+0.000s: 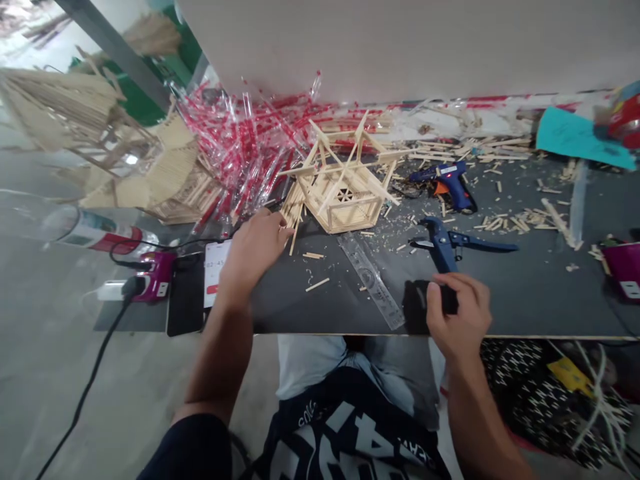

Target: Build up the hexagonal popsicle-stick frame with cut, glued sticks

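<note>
My left hand [257,245] reaches to a small pile of thin wooden sticks [294,203], its thumb and fingers closed on the near end. Beside the pile stands a hexagonal stick-built model frame [350,210] with open roof ribs. My right hand [463,313] is at the table's front edge, fingers loosely bent and thumb apart, over a flat black object [416,303] whose kind I cannot make out. Just beyond that hand lies a blue ratchet cutter [443,245]. A clear plastic ruler [373,280] slants between my hands.
A blue glue gun [454,185] lies behind the cutter, among scattered stick offcuts [515,220]. Red-and-clear plastic wrappers [250,140] heap at the back left, beside a larger stick-built model [160,167]. A phone [213,273], purple power socket [156,277] and plastic bottle [95,230] are at left.
</note>
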{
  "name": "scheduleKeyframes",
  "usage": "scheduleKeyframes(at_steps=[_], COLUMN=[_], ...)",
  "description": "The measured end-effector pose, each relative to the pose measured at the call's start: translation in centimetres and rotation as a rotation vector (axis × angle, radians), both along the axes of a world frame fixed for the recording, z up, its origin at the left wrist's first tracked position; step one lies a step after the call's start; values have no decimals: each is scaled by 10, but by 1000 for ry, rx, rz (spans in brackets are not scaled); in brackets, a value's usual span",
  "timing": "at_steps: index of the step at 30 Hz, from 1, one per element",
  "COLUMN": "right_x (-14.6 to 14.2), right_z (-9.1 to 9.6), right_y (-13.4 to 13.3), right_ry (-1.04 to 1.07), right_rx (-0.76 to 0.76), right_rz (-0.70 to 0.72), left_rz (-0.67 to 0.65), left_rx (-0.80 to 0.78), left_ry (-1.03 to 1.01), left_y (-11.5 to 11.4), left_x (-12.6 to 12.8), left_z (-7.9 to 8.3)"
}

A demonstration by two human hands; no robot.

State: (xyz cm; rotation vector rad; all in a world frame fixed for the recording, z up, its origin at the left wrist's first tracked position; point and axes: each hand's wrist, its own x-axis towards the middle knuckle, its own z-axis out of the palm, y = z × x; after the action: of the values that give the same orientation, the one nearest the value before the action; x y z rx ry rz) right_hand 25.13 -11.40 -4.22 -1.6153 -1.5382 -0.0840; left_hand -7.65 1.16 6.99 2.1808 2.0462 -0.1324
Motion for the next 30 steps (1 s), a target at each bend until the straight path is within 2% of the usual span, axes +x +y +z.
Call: scheduleKeyframes(at_steps=[2, 6, 11, 16, 25, 30], right_x=[10, 32, 51, 56, 74, 76], right_z=[1, -2, -19, -27, -24, -14], right_y=[2, 6, 10, 9, 11, 16], right_ry=[-121, -215, -224, -194, -145, -198], right_rx=[-1, -64, -163, -201, -292, -219], right_rz=[-67, -142, -229, -294, -325, -266], left_rz=[54, 157, 258, 247, 251, 293], left_rx=[-15, -16, -94, -124, -78, -23], left_ry=[15, -1, 27, 62, 129, 89], left_y=[-6, -10, -8, -7, -33, -51], left_x=[7, 23, 31, 30, 18, -2], left_z=[-8, -9, -14, -18, -2, 14])
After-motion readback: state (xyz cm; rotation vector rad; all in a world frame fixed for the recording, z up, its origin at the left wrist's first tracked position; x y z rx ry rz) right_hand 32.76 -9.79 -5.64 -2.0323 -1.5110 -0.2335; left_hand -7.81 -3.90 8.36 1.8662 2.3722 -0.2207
